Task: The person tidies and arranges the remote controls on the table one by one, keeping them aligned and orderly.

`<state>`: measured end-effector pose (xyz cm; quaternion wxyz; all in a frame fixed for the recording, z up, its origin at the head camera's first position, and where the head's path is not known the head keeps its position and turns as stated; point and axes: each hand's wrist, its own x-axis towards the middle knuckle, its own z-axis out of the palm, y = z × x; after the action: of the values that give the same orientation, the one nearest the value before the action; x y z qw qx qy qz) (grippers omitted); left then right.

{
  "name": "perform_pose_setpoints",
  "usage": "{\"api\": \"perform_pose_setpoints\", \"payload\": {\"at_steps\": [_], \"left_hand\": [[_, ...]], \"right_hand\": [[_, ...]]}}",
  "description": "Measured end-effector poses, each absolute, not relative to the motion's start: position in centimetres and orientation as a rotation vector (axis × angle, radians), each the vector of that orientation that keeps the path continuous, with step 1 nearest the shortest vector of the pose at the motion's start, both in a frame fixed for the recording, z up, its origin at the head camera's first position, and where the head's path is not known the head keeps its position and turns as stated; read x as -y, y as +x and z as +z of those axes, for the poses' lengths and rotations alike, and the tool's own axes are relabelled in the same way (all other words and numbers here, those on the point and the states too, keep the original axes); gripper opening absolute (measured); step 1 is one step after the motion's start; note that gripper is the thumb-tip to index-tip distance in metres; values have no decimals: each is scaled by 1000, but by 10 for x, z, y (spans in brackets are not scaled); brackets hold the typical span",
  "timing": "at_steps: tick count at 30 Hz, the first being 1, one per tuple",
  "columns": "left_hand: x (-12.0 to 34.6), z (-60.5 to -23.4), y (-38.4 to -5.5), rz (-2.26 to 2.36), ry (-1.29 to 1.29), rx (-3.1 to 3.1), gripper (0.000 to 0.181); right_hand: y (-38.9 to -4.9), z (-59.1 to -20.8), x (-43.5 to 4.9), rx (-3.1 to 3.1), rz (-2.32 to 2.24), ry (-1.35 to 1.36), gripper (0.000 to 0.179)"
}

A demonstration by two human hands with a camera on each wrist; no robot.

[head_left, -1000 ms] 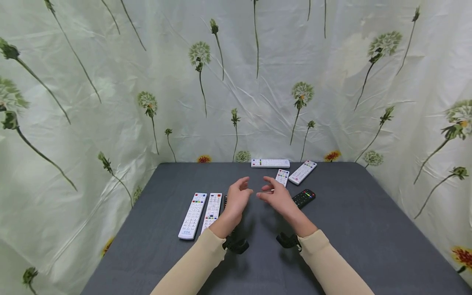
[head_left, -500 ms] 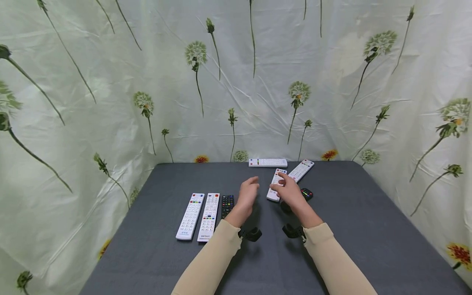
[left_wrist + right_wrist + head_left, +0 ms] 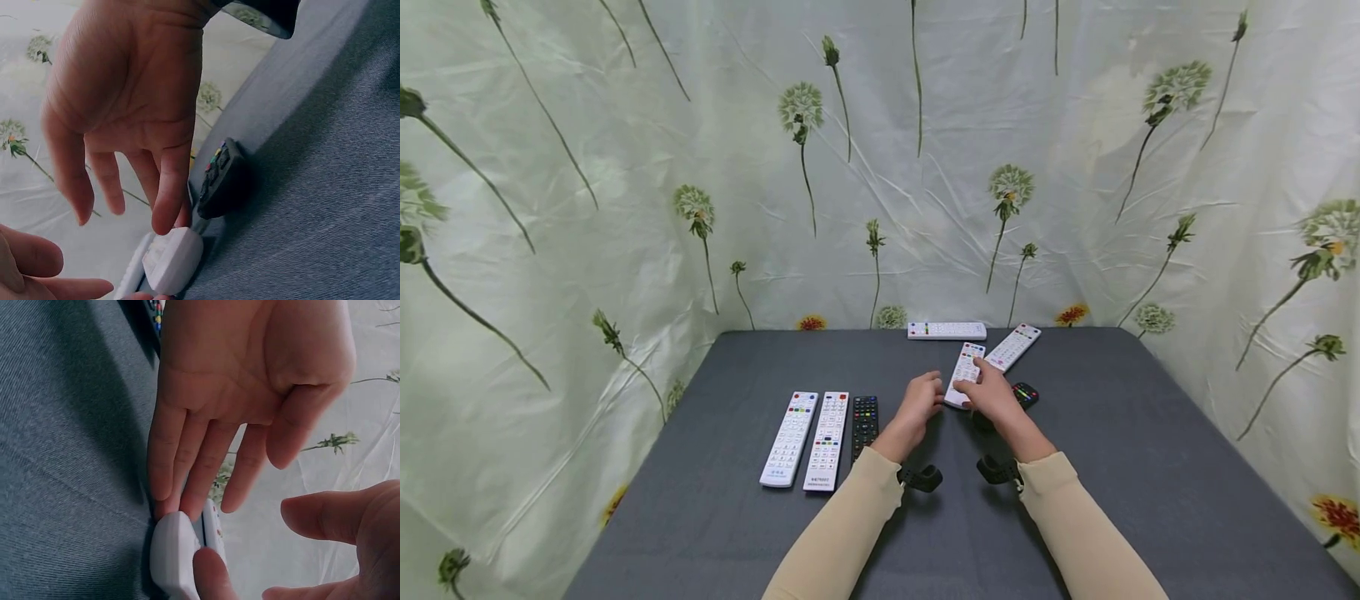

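A white remote control lies tilted on the dark table between my hands. My right hand is at its right side, thumb and index finger over the remote in the head view. In the left wrist view, the extended fingers of the right hand reach down beside the white remote. My left hand is low at the remote's near left edge. The right wrist view shows the left hand with fingers fairly straight, fingertips at the remote's side; exact contact is hard to tell.
Two white remotes and a black remote lie side by side at left. Another black remote is partly behind the right hand. Two more white remotes lie at the back, near the flowered curtain.
Both hands have moved rightward. The right hand went from in front of the middle white remote to its right side; the left came to its left edge, uncovering the left black remote.
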<state>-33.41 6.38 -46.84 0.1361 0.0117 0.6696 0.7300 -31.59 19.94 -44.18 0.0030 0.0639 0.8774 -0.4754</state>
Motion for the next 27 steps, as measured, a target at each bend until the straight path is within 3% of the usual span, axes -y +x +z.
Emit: {"api": "perform_pose_setpoints", "payload": {"at_steps": [6,12,27], "left_hand": [[-67,-474,-331,2006,44,-2224,44],[-67,-479,-328,1891,-11,-2473,41],[-72,-480,-326,2122,-90,-2229,44]], "right_hand": [[-316,-450,-201,-2828,-1383,214,74],[-319,-454,-202,-2729,-1608,253,72],[-319,-455,-207,-2584,-1758,287,63]]}}
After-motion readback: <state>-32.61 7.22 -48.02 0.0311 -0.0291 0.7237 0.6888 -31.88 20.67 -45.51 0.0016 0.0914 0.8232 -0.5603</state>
